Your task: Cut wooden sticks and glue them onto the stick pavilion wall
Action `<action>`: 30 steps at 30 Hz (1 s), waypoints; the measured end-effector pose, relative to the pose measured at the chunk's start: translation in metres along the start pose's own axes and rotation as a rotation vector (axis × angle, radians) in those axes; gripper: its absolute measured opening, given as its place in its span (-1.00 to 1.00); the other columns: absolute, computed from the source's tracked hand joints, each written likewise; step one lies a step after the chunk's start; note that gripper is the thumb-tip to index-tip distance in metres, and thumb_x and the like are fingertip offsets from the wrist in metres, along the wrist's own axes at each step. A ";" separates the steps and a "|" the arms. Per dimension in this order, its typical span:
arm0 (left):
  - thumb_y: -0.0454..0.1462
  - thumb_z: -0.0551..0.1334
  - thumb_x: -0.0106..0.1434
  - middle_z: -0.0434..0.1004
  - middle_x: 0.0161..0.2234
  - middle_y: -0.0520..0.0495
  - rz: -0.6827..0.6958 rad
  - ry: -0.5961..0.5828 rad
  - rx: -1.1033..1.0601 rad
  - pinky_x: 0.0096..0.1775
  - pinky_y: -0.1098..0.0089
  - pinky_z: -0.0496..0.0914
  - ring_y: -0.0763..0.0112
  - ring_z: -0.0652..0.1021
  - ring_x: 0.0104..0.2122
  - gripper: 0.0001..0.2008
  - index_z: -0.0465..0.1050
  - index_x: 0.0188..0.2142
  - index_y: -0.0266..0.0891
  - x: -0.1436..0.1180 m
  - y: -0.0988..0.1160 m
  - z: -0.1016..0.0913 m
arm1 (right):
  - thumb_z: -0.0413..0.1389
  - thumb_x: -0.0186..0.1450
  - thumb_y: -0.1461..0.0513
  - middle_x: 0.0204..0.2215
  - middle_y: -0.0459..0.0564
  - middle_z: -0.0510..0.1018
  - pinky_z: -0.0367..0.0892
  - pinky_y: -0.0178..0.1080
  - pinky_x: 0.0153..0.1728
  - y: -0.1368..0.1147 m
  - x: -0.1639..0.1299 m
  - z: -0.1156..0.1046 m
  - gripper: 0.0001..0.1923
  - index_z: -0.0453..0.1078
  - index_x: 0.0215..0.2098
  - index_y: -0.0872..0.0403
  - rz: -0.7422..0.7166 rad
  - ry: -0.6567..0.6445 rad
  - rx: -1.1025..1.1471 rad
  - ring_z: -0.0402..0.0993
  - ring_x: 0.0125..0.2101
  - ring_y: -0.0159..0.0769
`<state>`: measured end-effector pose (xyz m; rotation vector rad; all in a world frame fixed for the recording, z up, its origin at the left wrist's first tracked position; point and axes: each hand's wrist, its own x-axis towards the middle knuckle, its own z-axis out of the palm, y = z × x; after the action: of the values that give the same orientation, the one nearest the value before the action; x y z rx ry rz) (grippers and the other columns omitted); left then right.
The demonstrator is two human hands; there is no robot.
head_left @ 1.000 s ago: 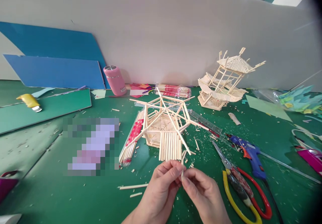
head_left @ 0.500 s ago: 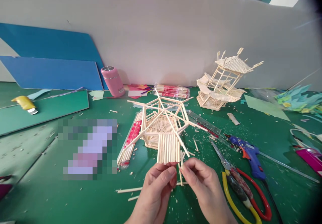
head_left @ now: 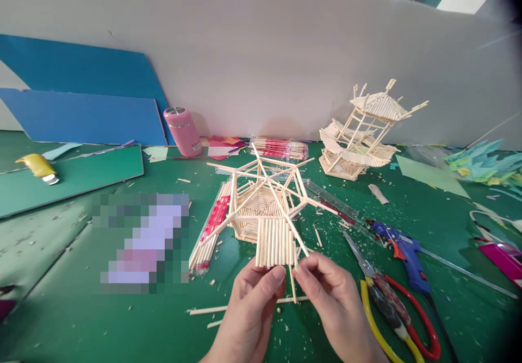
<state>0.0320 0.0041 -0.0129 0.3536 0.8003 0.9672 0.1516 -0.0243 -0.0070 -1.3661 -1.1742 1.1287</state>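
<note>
A pavilion frame of thin wooden sticks (head_left: 261,178) stands on the table before me, its slanting sticks reaching outward from the top. A panel of sticks laid side by side (head_left: 274,242) slopes down from its near edge. My left hand (head_left: 256,304) is closed at the lower edge of this panel, thumb in front and fingers partly hidden under it. Beside the panel's lower right corner, my right hand (head_left: 328,298) pinches a wooden stick (head_left: 294,254), close to the end of a slanting stick. Its grip point is partly covered by the fingertips.
Scissors (head_left: 387,292) and a blue glue gun (head_left: 402,249) lie right. A second stick pavilion (head_left: 359,135) stands behind, near a pink bottle (head_left: 183,132). Packed sticks (head_left: 212,224) lie left of the frame; loose sticks (head_left: 207,310) lie in front. A yellow cutter (head_left: 36,167) is far left.
Both hands stay at the panel's lower edge with almost the same grip. My right hand has shifted very slightly; the frame and panel look nearly unmoved.
</note>
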 end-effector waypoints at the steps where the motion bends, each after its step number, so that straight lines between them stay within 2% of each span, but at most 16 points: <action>1: -0.29 0.41 -0.07 0.45 -0.52 0.01 0.000 -0.001 0.002 -0.36 0.47 0.27 0.49 0.34 -0.49 -0.89 0.53 -0.54 -0.28 0.000 0.000 0.000 | 0.04 0.26 0.13 -0.62 -0.18 0.33 0.11 -0.42 -0.59 0.000 0.000 0.000 -0.76 0.27 -0.52 0.06 -0.002 0.002 0.000 0.15 -0.60 -0.46; 9: -0.28 0.37 -0.01 0.37 -0.57 0.03 -0.004 0.004 -0.039 -0.35 0.44 0.25 0.47 0.29 -0.50 -0.88 0.48 -0.56 -0.28 -0.002 -0.003 -0.003 | 0.05 0.26 0.17 -0.62 -0.18 0.35 0.15 -0.43 -0.58 -0.001 0.003 0.000 -0.80 0.28 -0.51 0.06 -0.044 -0.001 0.035 0.23 -0.60 -0.46; 15: -0.27 0.35 0.01 0.36 -0.57 0.03 0.011 0.007 -0.058 -0.36 0.41 0.25 0.45 0.28 -0.51 -0.87 0.45 -0.56 -0.27 0.001 -0.002 -0.001 | 0.04 0.25 0.13 -0.62 -0.18 0.31 0.07 -0.39 -0.58 0.000 0.002 0.001 -0.77 0.27 -0.50 0.06 -0.042 0.054 -0.018 0.12 -0.60 -0.44; 19: -0.25 0.35 0.00 0.37 -0.57 0.02 0.018 -0.006 -0.054 -0.37 0.41 0.25 0.45 0.29 -0.51 -0.86 0.45 -0.55 -0.27 0.002 -0.001 -0.001 | 0.03 0.26 0.12 -0.62 -0.19 0.26 0.06 -0.38 -0.58 0.003 0.003 0.000 -0.77 0.25 -0.50 0.06 -0.044 0.047 -0.053 0.09 -0.60 -0.43; 23: -0.24 0.33 0.03 0.38 -0.55 0.01 0.025 -0.023 -0.048 -0.36 0.40 0.25 0.44 0.30 -0.50 -0.85 0.46 -0.55 -0.28 0.003 -0.003 -0.002 | 0.03 0.26 0.14 -0.61 -0.21 0.20 0.04 -0.40 -0.62 0.008 0.005 -0.002 -0.78 0.24 -0.50 0.05 -0.106 0.032 -0.093 0.08 -0.62 -0.46; 30: -0.26 0.33 0.02 0.37 -0.56 0.01 0.023 -0.011 -0.040 -0.36 0.39 0.25 0.44 0.30 -0.50 -0.86 0.46 -0.57 -0.28 0.002 -0.004 0.000 | 0.06 0.24 0.16 -0.61 -0.19 0.28 0.07 -0.41 -0.64 0.004 0.005 -0.004 -0.80 0.27 -0.51 0.05 -0.134 0.051 -0.162 0.13 -0.64 -0.48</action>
<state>0.0353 0.0041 -0.0159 0.3340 0.7672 1.0000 0.1565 -0.0202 -0.0111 -1.4068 -1.3222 0.9152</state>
